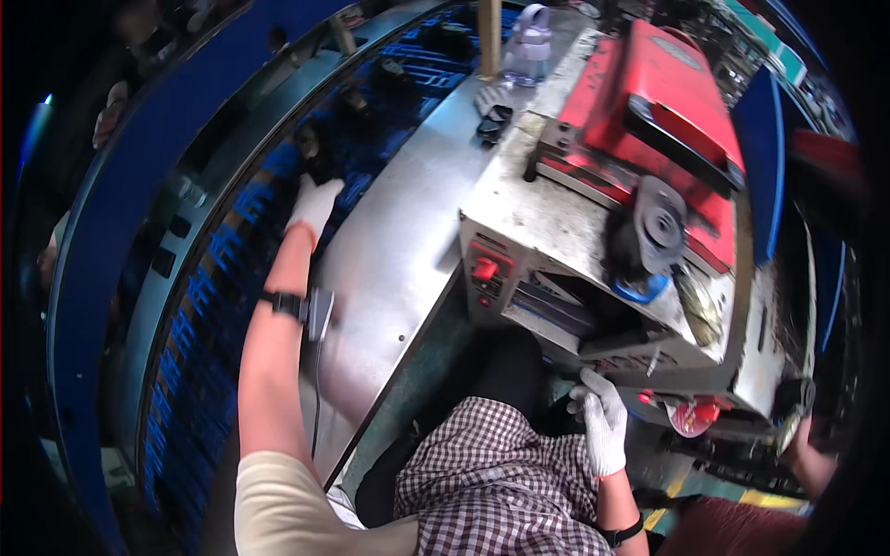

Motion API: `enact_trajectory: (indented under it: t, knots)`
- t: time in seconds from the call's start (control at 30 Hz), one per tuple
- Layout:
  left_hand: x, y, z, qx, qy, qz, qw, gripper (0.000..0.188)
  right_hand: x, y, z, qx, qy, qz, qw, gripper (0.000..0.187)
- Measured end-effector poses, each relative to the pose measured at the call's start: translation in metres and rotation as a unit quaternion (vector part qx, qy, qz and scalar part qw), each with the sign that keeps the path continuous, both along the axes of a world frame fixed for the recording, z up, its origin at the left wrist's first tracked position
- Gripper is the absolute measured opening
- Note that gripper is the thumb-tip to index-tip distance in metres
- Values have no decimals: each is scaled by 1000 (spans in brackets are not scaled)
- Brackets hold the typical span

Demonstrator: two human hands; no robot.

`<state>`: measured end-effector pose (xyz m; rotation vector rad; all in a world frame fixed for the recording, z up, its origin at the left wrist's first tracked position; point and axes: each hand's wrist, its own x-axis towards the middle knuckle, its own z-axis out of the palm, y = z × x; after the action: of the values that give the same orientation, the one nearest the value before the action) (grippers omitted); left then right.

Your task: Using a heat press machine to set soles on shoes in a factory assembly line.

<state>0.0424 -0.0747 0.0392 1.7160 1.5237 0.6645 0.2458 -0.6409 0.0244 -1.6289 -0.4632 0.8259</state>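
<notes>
My left hand point(315, 202), in a white glove, reaches forward over the blue slatted conveyor point(213, 269). Its fingers close on the near end of a dark, shoe-shaped piece point(313, 153); blur and shadow hide the piece's details. Farther along the conveyor lie more dark pieces point(394, 74) of similar look. My right hand point(603, 422), also gloved in white, is raised beside my lap, below the front of the machine point(593, 278). Its fingers are loosely bent and apart, with nothing seen in them.
A metal ledge point(399, 213) runs between conveyor and machine. On it stand a pale purple bottle point(530, 46) and a dark item point(494, 123). The machine bears a red housing point(649, 102), a grey round part point(659, 221) and a red switch point(485, 269). Another person's hand point(811, 459) is at right.
</notes>
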Motion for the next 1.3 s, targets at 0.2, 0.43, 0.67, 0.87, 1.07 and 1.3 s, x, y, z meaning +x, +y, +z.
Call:
enact_trajectory:
  t: [0.2, 0.43, 0.67, 0.87, 1.07, 1.3]
  knots:
    - [14, -166, 68, 76, -188, -137, 970, 73, 3, -24, 19, 54, -28, 3, 998, 45]
    - [87, -296, 123, 212, -257, -314, 889, 58, 21, -24, 89, 141, -472, -92, 865, 32]
    - [198, -323, 176, 452, -141, -403, 783, 53, 58, 29, 160, 86, -598, -118, 788, 41]
    - [216, -304, 170, 473, -74, -422, 770, 60, 86, 69, 158, -21, -573, -70, 816, 37]
    - [79, -215, 73, 272, -68, -89, 956, 86, 93, 68, 146, -8, -607, -82, 790, 32]
    - [-169, -107, 40, 149, 185, 501, 832, 107, 97, 74, 141, 20, -565, -59, 823, 32]
